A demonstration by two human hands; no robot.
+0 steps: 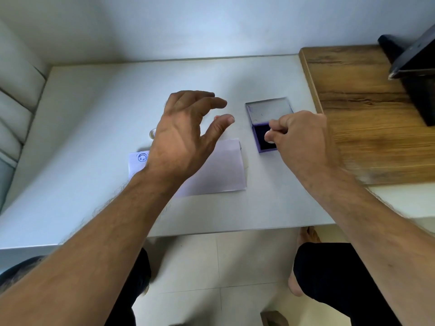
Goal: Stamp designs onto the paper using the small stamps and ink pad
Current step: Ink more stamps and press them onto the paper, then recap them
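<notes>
A white sheet of paper (223,168) lies on the white table (94,114), with one round blue stamp print (142,157) near its left edge. Right of it sits the purple ink pad (260,135), its clear lid (269,111) folded open behind. My right hand (303,140) pinches a small round white stamp (270,137) over the dark pad. My left hand (186,135) hovers above the paper's far edge, fingers spread and relaxed, holding nothing. A small clear stamp (152,133) peeks out left of that hand; a pink bit (216,117) shows between its fingers.
A wooden board (367,109) adjoins the table on the right, with a dark device (414,60) at its far corner. A cushioned seat (16,107) borders the left. My knees and the tiled floor (211,267) show beneath the table's front edge.
</notes>
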